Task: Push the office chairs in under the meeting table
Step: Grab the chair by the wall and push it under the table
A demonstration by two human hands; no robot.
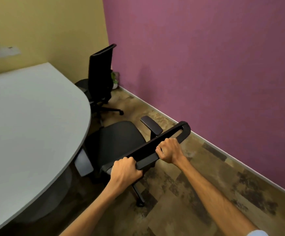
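A black office chair (119, 143) stands just off the rounded end of the grey meeting table (36, 126). Its seat front reaches the table edge and its left armrest lies partly under the tabletop. My left hand (125, 169) grips the near end of the backrest's top edge. My right hand (169, 150) grips the same edge further along, toward the far corner. A second black office chair (101, 77) stands further back beside the table, its seat close to the table edge.
A purple wall (206, 65) with a pale skirting board runs along the right, leaving a narrow strip of patterned carpet (181, 193). A yellow wall (45, 31) stands behind the table. A small plant pot (115, 80) sits in the corner behind the far chair.
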